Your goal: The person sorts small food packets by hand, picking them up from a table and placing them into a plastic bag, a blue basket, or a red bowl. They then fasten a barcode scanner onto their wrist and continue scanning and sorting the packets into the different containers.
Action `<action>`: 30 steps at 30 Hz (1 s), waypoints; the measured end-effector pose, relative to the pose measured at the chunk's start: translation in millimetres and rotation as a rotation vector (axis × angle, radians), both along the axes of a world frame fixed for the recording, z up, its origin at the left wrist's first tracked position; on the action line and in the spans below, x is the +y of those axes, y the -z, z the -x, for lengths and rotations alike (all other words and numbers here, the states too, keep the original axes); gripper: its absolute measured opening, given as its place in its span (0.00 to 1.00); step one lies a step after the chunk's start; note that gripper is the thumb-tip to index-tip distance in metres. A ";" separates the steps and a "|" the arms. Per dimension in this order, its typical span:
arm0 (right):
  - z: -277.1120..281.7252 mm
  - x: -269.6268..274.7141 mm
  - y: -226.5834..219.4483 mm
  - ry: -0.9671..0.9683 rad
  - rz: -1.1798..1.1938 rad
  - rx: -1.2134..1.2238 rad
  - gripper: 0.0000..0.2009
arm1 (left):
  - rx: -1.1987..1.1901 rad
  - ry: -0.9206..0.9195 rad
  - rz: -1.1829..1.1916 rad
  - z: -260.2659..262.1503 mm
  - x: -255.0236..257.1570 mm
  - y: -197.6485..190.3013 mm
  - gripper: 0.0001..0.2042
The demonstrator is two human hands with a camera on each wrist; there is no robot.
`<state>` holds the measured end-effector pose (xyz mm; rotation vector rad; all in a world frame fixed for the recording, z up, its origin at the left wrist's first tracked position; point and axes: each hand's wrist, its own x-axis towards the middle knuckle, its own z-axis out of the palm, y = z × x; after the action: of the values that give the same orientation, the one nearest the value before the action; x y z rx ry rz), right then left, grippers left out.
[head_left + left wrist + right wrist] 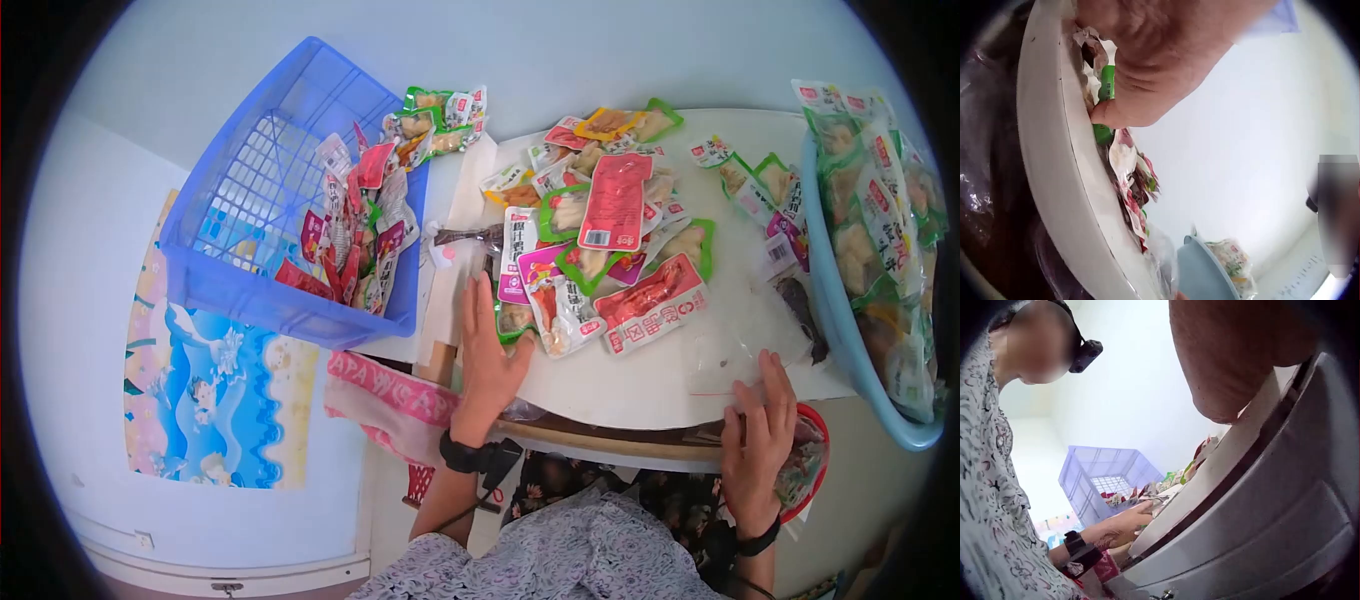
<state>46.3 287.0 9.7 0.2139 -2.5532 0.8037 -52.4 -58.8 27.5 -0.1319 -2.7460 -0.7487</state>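
Note:
In the head view my left hand (490, 355) lies at the table's left front, fingers extended, its thumb beside a green-edged snack packet (515, 318). The left wrist view shows the thumb right at a green packet edge (1107, 84). My right hand (760, 430) is at the table's front edge, fingers loosely bent, with its fingertips by a clear plastic bag (735, 350). Between and beyond the hands spreads a pile of vacuum-sealed snack packets, with a red packet (615, 200) on top and a red-and-white packet (652, 302) at the near side.
A blue plastic crate (290, 325) with several packets stands at the left. At the right is a light blue basin (835, 310) heaped with packets. A pink towel (390, 400) hangs at the table's left corner, and a red-rimmed container (822, 450) sits below the right hand.

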 end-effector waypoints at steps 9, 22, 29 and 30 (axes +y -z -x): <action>6.1 2.5 9.2 -0.029 0.038 0.024 0.14 | -0.167 0.125 0.041 35.7 0.1 -6.9 0.43; 16.3 -10.2 1.3 -0.016 -0.026 -0.015 0.16 | -0.213 0.419 -0.163 72.8 27.8 -3.3 0.42; -3.8 -6.4 1.9 -0.035 0.279 0.006 0.16 | 0.063 0.435 -0.209 34.7 40.1 -4.1 0.41; -12.5 -10.9 -6.0 -0.028 0.325 0.000 0.16 | 0.103 0.405 -0.135 22.6 36.4 -5.8 0.40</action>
<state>58.8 276.1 15.7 0.1462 -2.3796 1.2109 -75.0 -22.4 33.3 -0.6916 -2.5877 -0.9939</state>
